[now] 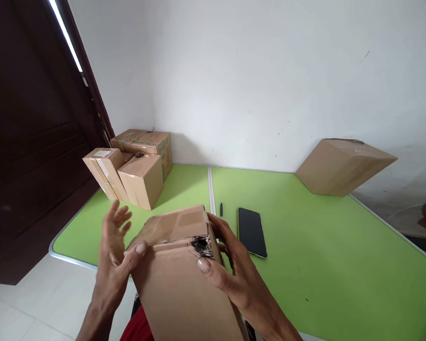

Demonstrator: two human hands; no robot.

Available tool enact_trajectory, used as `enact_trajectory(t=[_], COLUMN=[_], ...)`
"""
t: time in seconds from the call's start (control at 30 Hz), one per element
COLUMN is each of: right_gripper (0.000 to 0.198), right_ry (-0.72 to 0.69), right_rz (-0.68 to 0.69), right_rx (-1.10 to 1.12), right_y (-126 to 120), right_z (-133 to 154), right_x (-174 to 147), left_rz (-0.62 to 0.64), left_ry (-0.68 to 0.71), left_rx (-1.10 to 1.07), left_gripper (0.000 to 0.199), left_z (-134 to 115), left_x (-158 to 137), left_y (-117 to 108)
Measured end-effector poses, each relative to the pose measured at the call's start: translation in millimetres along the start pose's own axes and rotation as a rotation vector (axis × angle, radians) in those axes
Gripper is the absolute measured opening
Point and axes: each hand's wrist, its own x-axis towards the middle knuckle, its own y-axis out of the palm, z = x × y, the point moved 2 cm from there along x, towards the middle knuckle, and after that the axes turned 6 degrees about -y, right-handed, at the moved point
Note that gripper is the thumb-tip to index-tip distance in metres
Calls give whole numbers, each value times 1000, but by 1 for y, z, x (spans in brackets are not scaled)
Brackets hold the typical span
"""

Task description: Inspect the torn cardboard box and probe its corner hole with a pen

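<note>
A brown cardboard box [184,284] is tilted in front of me at the table's near edge, with a torn, blackened hole at its upper right corner. My right hand [234,265] grips that right side, thumb by the hole and fingers around the far side. On the left, my left hand [115,255] rests its thumb on the box's top edge. Its other fingers are spread apart in the air, off the cardboard. The lower end of the box runs out of view.
Several cardboard boxes [151,177] stand at the back left of the green table [326,255]. Another box [341,168] sits tilted-looking at the back right by the wall. A dark tablet or phone [252,232] and a pen [221,209] lie mid-table. A dark door [31,123] is at left.
</note>
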Motion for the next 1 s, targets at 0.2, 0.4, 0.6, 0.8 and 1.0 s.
enact_trajectory(t=[0.2,0.4,0.6,0.8,1.0], right_gripper=[98,98,87,86,84], right_ry=[95,100,52,88,-54], right_rz=[-45,-96,-160,-159,-219], right_rx=[-105,-71,-59,-117,-98], right_y=[6,6,-2,-3,-2], right_z=[-23,-42,-39,-18,-17], right_x=[-6,-17,-27,-34,-33], left_rz=[127,161,196,257,255], left_ry=[210,148,174,233,233], left_rx=[510,561,574,563,443], left_gripper=[50,42,33,31,44], left_z=[-33,-36,-54,-55,-45], left_x=[-4,-14,-19,-26,-20], left_y=[15,41,56,54,28])
